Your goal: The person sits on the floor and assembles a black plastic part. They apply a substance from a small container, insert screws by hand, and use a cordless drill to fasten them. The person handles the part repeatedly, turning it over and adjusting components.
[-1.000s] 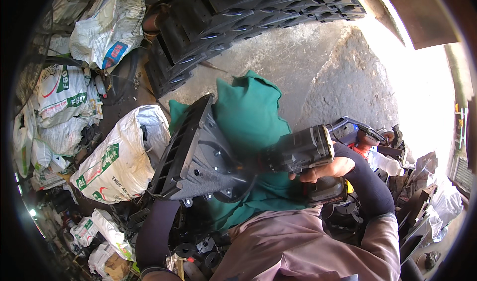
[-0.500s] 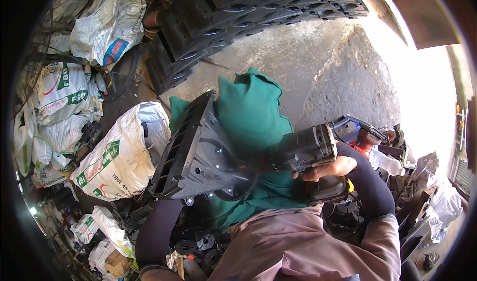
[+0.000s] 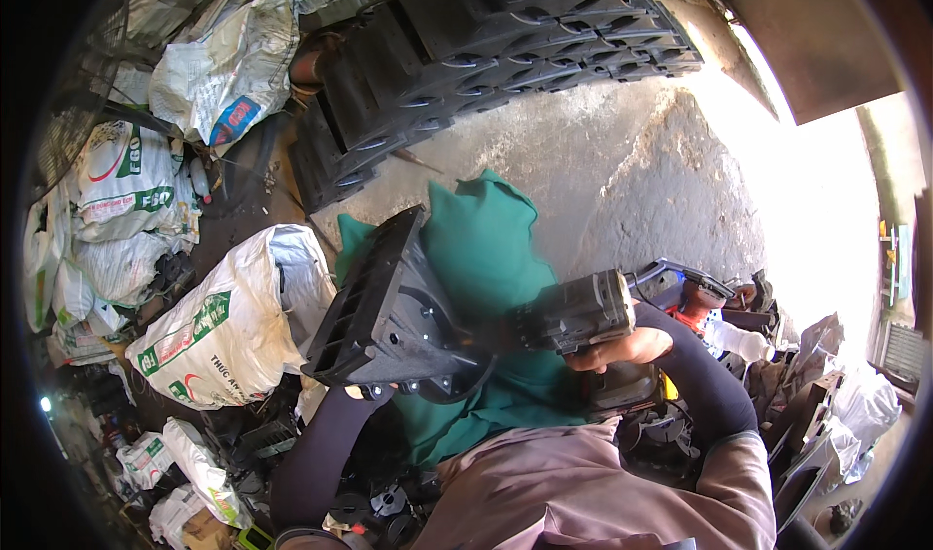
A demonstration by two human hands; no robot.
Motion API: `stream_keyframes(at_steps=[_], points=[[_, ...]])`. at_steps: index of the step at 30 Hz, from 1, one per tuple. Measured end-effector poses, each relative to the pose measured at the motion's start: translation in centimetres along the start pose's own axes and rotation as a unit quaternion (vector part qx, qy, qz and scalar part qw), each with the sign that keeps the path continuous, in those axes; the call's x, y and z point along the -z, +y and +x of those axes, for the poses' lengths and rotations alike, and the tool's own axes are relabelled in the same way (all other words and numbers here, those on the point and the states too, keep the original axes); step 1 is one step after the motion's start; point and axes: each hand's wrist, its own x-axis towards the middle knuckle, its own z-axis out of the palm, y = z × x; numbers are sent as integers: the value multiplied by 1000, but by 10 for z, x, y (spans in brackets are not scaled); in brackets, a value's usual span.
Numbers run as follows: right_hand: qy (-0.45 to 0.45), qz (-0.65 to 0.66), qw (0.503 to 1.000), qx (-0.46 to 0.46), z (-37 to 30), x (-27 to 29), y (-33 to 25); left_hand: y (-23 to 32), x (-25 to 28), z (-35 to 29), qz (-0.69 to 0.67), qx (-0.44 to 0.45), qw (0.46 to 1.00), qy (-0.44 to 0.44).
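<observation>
My right hand [image 3: 622, 349] is wrapped round the grip of a dark grey cordless drill [image 3: 575, 312]. The drill points left, its nose close to a black moulded plastic part [image 3: 413, 322]; whether they touch is blurred. That part has a slatted, ribbed side, a flared speckled body with several bolts, and a rounded end. My left hand [image 3: 377, 393] grips it from beneath at its lower edge, with most of the fingers hidden behind it. Green cloth [image 3: 491, 249] covers my legs below the part and the drill.
An open white sack [image 3: 219, 331] stands to the left, with more filled sacks [image 3: 126, 186] beyond it. Stacked black plastic panels [image 3: 466, 54] line the far side. At right, a red and blue tool [image 3: 685, 292], a white bottle [image 3: 741, 341] and scrap lie close to my elbow.
The whole view has shifted slightly. The drill and the black part have moved a little left and down in the picture; both hands keep their hold.
</observation>
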Motion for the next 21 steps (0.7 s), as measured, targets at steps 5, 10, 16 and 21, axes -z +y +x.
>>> stream_keyframes(at_steps=[5, 10, 16, 21], points=[[-20, -22, 999, 28, 2, -6, -6, -13, 0, -1, 2, -19, 1000, 22], [-11, -18, 1000, 2, 0, -11, -3, -32, -4, -8, 59, -30, 993, 95], [-14, -33, 999, -4, 3, -8, 7, -45, -49, -17, 359, -106, 896, 240], [-11, 11, 1000, -8, -1, -3, 15, -38, -76, -7, 319, -298, 844, 311]])
